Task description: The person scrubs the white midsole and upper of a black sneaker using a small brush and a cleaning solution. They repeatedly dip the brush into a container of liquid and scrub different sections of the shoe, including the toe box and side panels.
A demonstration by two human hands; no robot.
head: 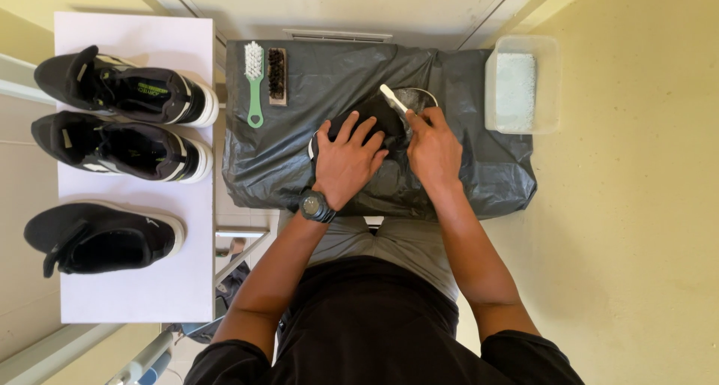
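While the left hand (346, 162) pressed flat on a black shoe (374, 119) with a white sole edge, the right hand (432, 147) beside it gripped a white brush (392, 98) over the shoe's far end.

I see no packages, signs or screens here. The only label I can find is a small green printed patch (152, 88) inside the top black sports shoe (123, 87) on the white side table (135, 295).
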